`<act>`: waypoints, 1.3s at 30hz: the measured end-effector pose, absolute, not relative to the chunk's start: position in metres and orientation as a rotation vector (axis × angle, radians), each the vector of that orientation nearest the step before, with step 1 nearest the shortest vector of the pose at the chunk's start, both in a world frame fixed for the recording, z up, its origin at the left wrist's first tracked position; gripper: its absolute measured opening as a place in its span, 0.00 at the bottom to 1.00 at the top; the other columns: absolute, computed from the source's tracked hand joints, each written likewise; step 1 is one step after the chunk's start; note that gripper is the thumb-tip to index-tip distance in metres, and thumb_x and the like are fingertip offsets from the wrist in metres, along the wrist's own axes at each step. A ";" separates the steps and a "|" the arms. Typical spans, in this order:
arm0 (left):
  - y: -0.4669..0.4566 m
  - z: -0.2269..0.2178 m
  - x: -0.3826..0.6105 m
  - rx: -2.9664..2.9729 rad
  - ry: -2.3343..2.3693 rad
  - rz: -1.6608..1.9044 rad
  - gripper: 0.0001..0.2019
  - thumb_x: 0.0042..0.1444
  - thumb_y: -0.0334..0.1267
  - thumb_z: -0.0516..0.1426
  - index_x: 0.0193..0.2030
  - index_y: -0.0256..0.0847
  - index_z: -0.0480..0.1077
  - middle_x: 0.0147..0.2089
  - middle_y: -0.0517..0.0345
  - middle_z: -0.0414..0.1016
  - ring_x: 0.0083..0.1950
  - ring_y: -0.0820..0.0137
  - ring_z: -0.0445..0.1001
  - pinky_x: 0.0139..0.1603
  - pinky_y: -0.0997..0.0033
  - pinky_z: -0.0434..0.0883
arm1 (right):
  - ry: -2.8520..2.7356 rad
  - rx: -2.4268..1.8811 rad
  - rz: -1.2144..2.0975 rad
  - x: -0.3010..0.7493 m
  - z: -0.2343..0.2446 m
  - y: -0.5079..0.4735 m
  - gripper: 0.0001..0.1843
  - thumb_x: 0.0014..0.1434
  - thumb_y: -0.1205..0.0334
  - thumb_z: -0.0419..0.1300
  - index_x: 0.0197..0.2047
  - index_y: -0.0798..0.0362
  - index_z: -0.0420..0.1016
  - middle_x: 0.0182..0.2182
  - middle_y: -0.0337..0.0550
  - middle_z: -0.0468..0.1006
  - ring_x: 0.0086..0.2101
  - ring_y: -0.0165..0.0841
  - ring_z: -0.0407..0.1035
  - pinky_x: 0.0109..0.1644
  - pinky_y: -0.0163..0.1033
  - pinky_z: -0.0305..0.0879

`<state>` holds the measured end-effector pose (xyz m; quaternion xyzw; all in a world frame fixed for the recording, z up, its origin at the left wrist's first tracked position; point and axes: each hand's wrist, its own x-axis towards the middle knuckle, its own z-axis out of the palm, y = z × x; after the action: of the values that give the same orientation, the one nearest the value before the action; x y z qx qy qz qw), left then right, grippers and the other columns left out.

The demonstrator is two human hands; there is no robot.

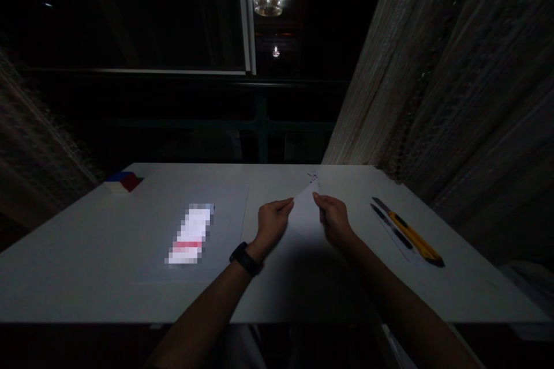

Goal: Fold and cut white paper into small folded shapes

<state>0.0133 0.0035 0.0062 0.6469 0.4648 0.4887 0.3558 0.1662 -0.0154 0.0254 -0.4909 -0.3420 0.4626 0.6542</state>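
Observation:
Over the middle of a white table (86, 265), both hands hold a small white sheet of paper (306, 212) that rises to a point at the far end. My left hand (272, 223), with a dark watch on the wrist, pinches the paper's left edge. My right hand (334, 219) pinches its right edge. The fingers of both hands are closed on the paper. The room is dim.
A yellow utility knife (415, 237) and a dark pen (392, 226) lie on a ruler at the right. A larger sheet (229, 213) with a blurred patch lies left of the hands. A small red, blue and white block (122, 181) sits at the far left corner. Curtains hang on both sides.

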 end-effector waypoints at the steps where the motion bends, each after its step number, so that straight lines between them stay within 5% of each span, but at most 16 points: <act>1: 0.004 0.006 0.013 1.682 1.207 1.252 0.13 0.53 0.43 0.57 0.42 0.42 0.76 0.43 0.52 0.78 0.45 0.63 0.76 0.48 0.63 0.71 | -0.780 -1.122 1.042 0.166 0.026 -0.015 0.17 0.38 0.52 0.69 0.15 0.53 0.68 0.08 0.30 0.58 0.11 0.22 0.49 0.15 0.32 0.48; 9: 0.002 0.011 0.014 1.754 1.132 1.287 0.18 0.55 0.44 0.56 0.50 0.40 0.72 0.45 0.51 0.77 0.45 0.65 0.75 0.48 0.66 0.70 | -0.990 -1.130 1.142 0.162 0.019 -0.016 0.20 0.39 0.46 0.67 0.21 0.56 0.73 0.13 0.35 0.67 0.15 0.24 0.55 0.19 0.33 0.51; 17: -0.007 0.022 0.015 1.795 1.110 1.384 0.16 0.56 0.41 0.54 0.50 0.40 0.72 0.44 0.52 0.77 0.43 0.67 0.74 0.46 0.70 0.69 | -1.343 -1.113 0.893 0.162 0.021 -0.017 0.18 0.44 0.47 0.64 0.22 0.55 0.73 0.19 0.37 0.71 0.23 0.29 0.64 0.29 0.35 0.59; 24: -0.009 0.020 0.023 1.535 0.997 1.154 0.21 0.46 0.43 0.62 0.46 0.35 0.74 0.27 0.56 0.76 0.25 0.73 0.69 0.29 0.74 0.65 | -1.147 -1.063 0.925 0.171 0.022 -0.014 0.13 0.43 0.52 0.66 0.26 0.54 0.76 0.24 0.41 0.77 0.27 0.33 0.69 0.35 0.39 0.63; 30: -0.010 0.021 0.022 1.393 0.937 0.918 0.17 0.37 0.47 0.65 0.26 0.31 0.75 0.19 0.60 0.68 0.20 0.78 0.61 0.22 0.76 0.57 | -1.108 -0.969 1.048 0.172 0.022 -0.015 0.13 0.46 0.51 0.64 0.24 0.54 0.76 0.28 0.45 0.79 0.29 0.34 0.70 0.38 0.41 0.64; 39: -0.006 0.019 0.019 1.313 0.956 0.839 0.15 0.36 0.44 0.66 0.21 0.33 0.70 0.14 0.63 0.64 0.16 0.80 0.59 0.19 0.77 0.53 | -1.247 -1.115 0.982 0.170 0.024 -0.014 0.19 0.45 0.44 0.62 0.27 0.54 0.73 0.25 0.42 0.78 0.27 0.33 0.70 0.34 0.39 0.64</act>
<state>0.0186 -0.0061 0.0192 0.5687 0.4142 0.3636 0.6106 0.1703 -0.0139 0.0236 -0.4740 -0.5303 0.4177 0.5653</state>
